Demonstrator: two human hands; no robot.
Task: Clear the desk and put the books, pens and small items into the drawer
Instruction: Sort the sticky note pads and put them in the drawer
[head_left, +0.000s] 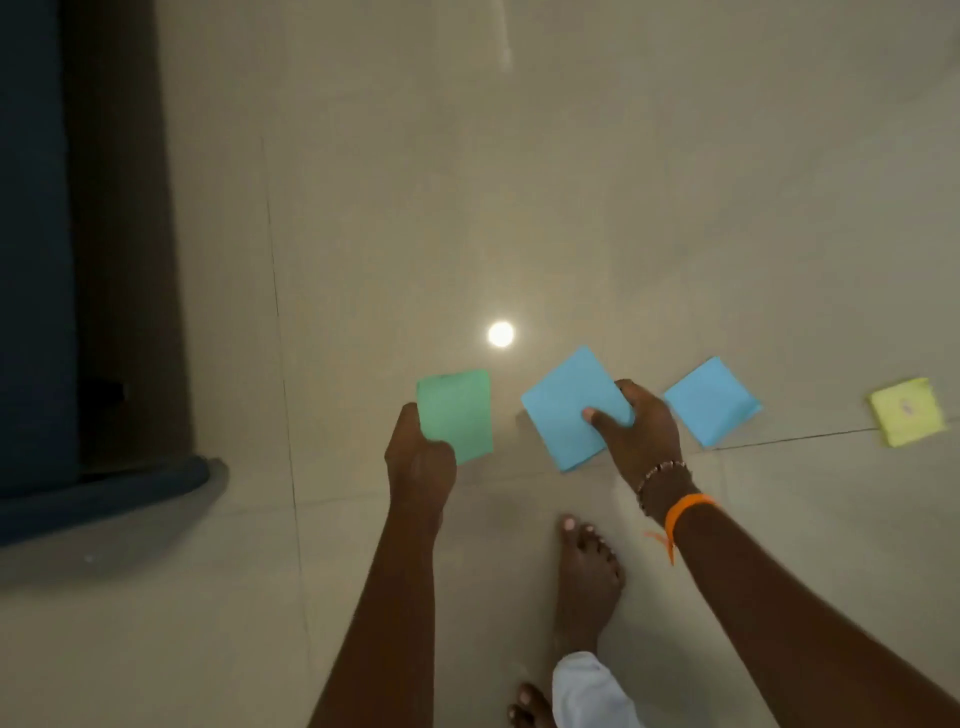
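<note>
Both arms reach forward and down over a pale tiled floor (571, 182). The left hand (421, 462) is turned with its back to the camera, fingers curled round the lower left edge of a green pad (460, 413), which it holds up, tilted slightly. The fingertips themselves are hidden behind the pad, so how they lie on its far side cannot be told.

The right hand (641, 431) pinches a blue pad (569, 408) at its right corner: the thumb lies flat across the top face, the other fingers curl under and behind the edge. The pad sits diamond-wise, one corner pointing away. Whether it touches the floor or is just off it cannot be told. The right wrist carries a bead bracelet (662, 475) and an orange band (685, 512).

Just beside the right hand, to its right, a second blue pad (711, 402) lies flat on the floor, also diamond-wise. Well apart, further right, a yellow pad (906, 410) lies on the floor near a tile joint.

A bare foot (587, 577) stands below the right hand; toes of the other foot (530, 706) show at the bottom edge beside a white trouser leg (587, 691). Dark blue furniture (36, 260) fills the left side. A round lamp reflection (501, 333) shines on the floor above the pads.
</note>
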